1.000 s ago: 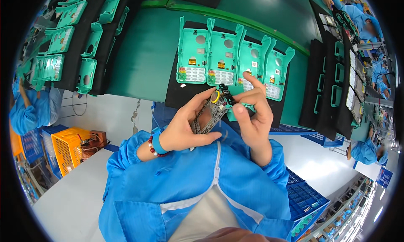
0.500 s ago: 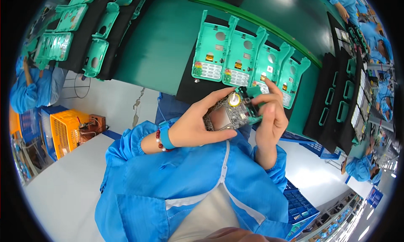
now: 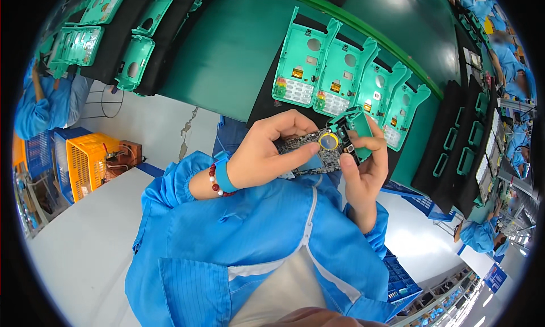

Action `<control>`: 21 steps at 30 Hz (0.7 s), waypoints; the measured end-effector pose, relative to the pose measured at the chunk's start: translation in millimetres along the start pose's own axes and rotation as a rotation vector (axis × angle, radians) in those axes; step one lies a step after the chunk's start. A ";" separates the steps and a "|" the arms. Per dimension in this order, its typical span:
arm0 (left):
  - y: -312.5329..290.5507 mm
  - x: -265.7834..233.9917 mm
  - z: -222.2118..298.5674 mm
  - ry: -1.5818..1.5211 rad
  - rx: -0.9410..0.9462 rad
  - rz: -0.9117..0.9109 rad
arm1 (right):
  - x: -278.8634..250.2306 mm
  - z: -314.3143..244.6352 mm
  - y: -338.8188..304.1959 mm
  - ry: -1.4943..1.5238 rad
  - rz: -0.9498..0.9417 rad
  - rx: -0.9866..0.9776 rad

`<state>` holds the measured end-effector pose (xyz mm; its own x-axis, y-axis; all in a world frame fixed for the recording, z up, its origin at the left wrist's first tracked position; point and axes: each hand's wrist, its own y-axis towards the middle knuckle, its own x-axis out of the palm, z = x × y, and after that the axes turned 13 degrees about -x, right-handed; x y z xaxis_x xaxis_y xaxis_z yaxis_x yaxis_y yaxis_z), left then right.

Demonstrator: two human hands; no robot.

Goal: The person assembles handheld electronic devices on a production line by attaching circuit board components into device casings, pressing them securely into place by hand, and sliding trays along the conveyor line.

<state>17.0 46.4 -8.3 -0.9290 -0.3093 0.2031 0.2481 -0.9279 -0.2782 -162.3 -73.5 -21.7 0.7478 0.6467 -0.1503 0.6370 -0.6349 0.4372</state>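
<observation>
My left hand is closed on a circuit board, its thumb pressed on the top face. A round, yellow-rimmed part sits near the board's right end. At that end is a green plastic piece, with black parts beside it. My right hand grips this piece between fingers and thumb, touching the board's end. Just beyond my hands, several green plastic housings lie side by side in a row on a black mat, open side up, with clear keypads at their near ends.
The green bench has a raised green rail behind the housings. More green housings stand at the far left, and green frames on black mats at the right. Yellow crate at left; co-workers in blue sit around.
The board has turned and tilted in my hands, and the green piece at its end now stands raised. My left thumb has moved onto the board's top face. The whole view has shifted slightly.
</observation>
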 end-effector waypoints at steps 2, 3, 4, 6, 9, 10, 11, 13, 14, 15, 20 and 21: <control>0.4 -0.1 -2.8 -0.060 -0.032 -0.004 | 0.1 -1.9 -0.7 -0.025 -0.021 0.001; 0.6 -0.6 -4.3 -0.060 -0.032 -0.004 | 1.4 -3.1 -1.1 -0.010 -0.015 0.029; 0.7 -1.0 -5.7 -0.068 -0.035 -0.002 | 2.2 -4.5 -1.0 0.005 -0.009 0.057; -0.1 -0.4 -6.4 -0.075 -0.039 -0.003 | 1.0 -9.0 9.5 -0.285 -0.117 -0.077; -4.8 7.4 -6.3 0.134 0.045 0.138 | 12.8 -20.5 15.6 -0.386 -0.097 -0.092; -6.3 8.5 -6.4 0.134 0.045 0.130 | 17.5 -19.5 14.8 -0.344 -0.073 -0.082; -8.1 8.8 -6.7 0.250 0.124 0.162 | 20.6 -17.2 12.6 -0.269 -0.036 -0.058; -6.4 9.4 -9.6 0.373 0.265 0.209 | 23.8 -10.5 9.8 -0.126 0.012 -0.037; -5.7 9.5 -10.9 0.372 0.265 0.207 | 23.6 -10.3 8.8 -0.128 0.013 -0.037; -5.9 8.6 -11.8 0.425 0.330 0.217 | 24.1 -10.4 7.7 -0.058 0.033 -0.006; -6.1 12.9 -12.8 0.652 0.544 0.247 | 24.2 -3.5 1.8 0.208 0.139 0.013; -6.6 13.0 -12.9 0.653 0.545 0.250 | 23.6 -3.2 1.5 0.206 0.141 0.022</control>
<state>-0.3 51.2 -15.9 -0.7599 -0.4906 -0.4265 0.4067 -0.8706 0.2769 -144.3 -57.9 -21.7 0.7771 0.6221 0.0954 0.5348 -0.7327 0.4209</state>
